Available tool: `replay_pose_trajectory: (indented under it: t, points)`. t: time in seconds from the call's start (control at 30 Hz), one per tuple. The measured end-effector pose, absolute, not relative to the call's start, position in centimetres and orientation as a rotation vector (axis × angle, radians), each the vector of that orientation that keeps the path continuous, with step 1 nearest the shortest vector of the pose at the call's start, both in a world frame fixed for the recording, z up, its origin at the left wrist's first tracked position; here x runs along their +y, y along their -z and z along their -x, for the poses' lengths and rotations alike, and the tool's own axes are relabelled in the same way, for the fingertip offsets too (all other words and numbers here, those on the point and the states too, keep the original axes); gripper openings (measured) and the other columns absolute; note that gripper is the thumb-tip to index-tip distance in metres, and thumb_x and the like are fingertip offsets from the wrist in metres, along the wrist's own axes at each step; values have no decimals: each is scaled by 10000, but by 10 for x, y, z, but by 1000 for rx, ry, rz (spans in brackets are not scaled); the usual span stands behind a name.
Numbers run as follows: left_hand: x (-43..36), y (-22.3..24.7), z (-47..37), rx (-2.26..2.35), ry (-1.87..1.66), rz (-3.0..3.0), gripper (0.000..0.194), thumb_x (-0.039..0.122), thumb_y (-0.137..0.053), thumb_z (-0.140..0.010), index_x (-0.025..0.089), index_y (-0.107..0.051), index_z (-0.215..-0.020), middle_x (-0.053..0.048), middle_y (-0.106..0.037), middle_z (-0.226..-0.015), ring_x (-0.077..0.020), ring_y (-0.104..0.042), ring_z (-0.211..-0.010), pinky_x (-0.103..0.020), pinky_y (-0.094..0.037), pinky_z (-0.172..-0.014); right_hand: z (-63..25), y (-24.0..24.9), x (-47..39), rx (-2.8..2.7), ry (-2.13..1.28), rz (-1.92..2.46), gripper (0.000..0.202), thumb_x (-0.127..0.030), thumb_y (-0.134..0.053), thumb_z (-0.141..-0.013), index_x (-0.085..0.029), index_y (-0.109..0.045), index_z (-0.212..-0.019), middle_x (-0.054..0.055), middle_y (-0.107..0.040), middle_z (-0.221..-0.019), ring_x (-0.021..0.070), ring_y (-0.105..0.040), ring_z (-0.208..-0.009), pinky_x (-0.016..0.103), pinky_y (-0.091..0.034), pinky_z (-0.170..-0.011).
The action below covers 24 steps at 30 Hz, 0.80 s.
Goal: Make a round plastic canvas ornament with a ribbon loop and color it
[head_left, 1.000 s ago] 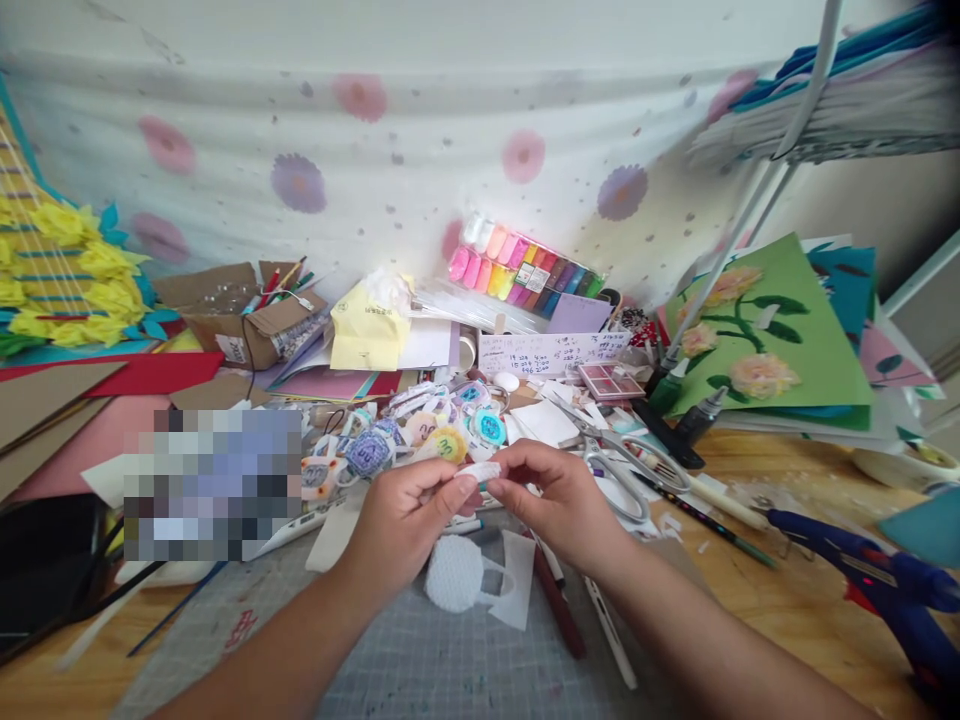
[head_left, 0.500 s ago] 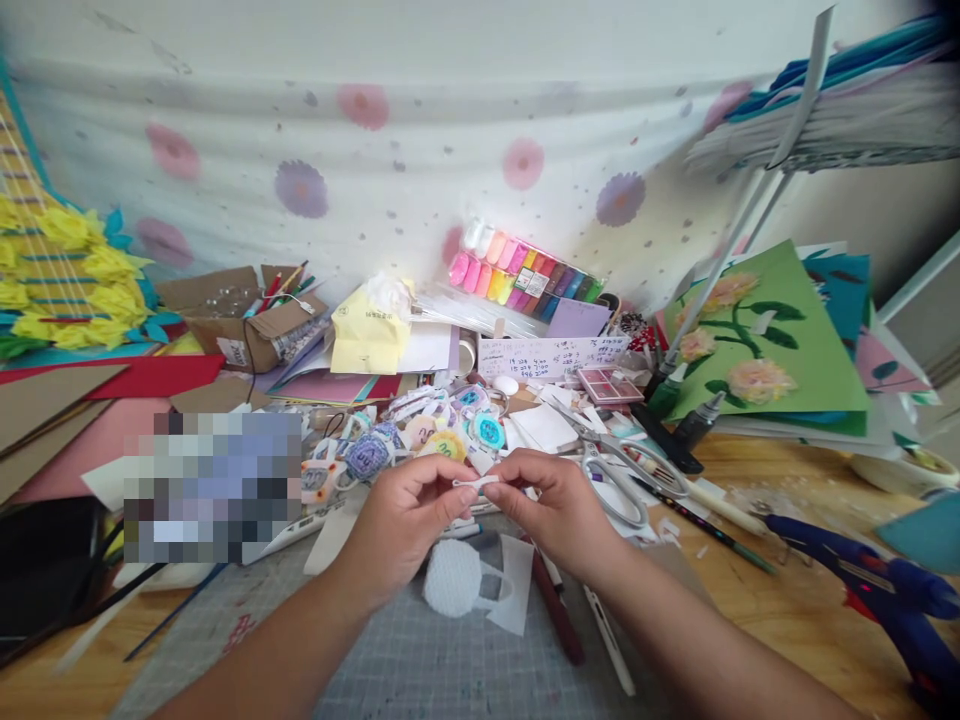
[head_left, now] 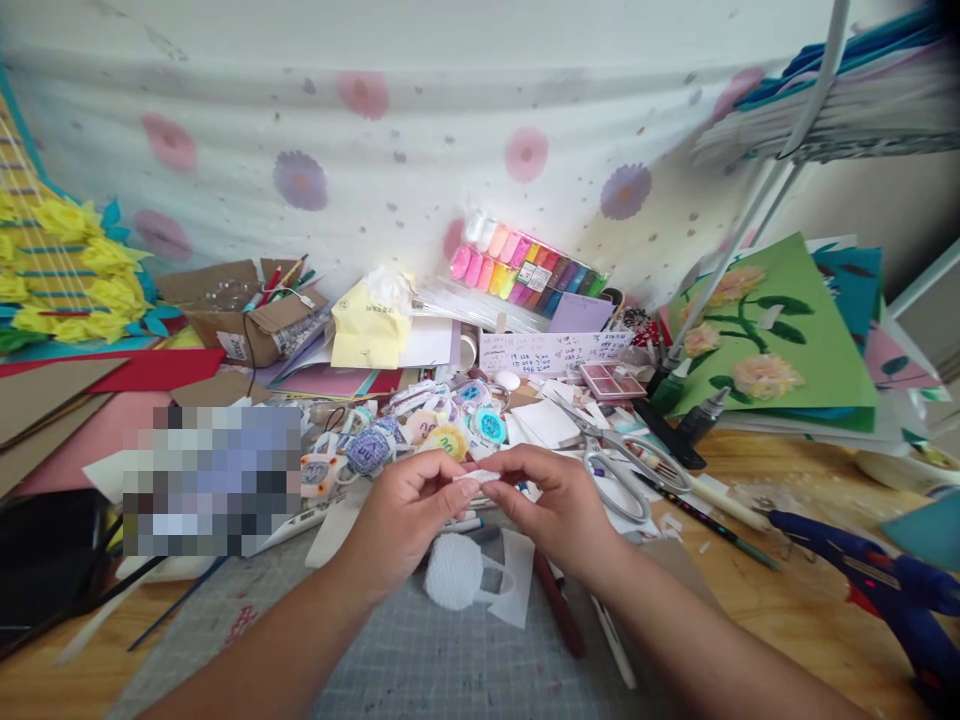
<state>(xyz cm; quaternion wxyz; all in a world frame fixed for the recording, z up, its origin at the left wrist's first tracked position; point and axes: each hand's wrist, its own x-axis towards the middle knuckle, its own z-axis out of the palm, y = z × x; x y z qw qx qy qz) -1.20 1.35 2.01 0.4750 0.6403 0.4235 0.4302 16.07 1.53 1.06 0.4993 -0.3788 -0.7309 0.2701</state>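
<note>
Between the fingertips of both hands is a small white strip [head_left: 477, 476], which looks like paper. My left hand [head_left: 412, 510] pinches its left end, and my right hand [head_left: 551, 500] pinches the right end. Fingers hide part of the strip. Below the hands, a white textured round piece with a loop handle [head_left: 454, 572] lies on the grey cutting mat [head_left: 420, 660]. A white paper scrap [head_left: 517, 585] sits beside its loop. Just beyond my fingers is a pile of small decorated round pieces [head_left: 446, 437], several with writing on them.
Silver scissors [head_left: 626, 490] lie right of my right hand. A blue glue gun [head_left: 847, 555] rests at the right edge. Pens, including a white one [head_left: 613, 640], lie on the mat. Behind stand a colourful clay set [head_left: 529, 270] and a cardboard box [head_left: 225, 320].
The strip appears tilted and flatter between my fingers, and the fingertips of both hands have shifted slightly closer around it. Otherwise, the hands stay in nearly the same place.
</note>
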Motion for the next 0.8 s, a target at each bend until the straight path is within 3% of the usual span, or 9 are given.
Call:
replay_pose_trajectory:
  t: [0.23,0.53,0.8]
  points:
    - [14,-20,12,1101,-1068,-1680,191,294,-593,-788,182,-577,-634,59,-457,-566,-111,-405,-542,-234,-317,-514,-161,-14,14,-1712,-728,920,110,-218,-658,-760,-165,-693,-850,36,-704,-703,139,-630,-608,242,-522,-583]
    - [14,-21,10,1155,-1060,-1791,193,280,-592,-777,177,-583,-614,28,-504,-599,-143,-458,-598,-267,-342,-580,-160,-11,15,-1730,-718,887,19,-170,-628,-759,-174,-631,-778,18,-642,-704,120,-587,-617,229,-492,-583]
    - [16,-18,12,1127,-1064,-1714,228,309,-610,-788,186,-556,-605,50,-454,-581,-124,-412,-574,-251,-325,-561,-162,-13,16,-1784,-706,919,90,-154,-599,-791,-179,-625,-710,18,-620,-700,132,-542,-649,251,-433,-620]
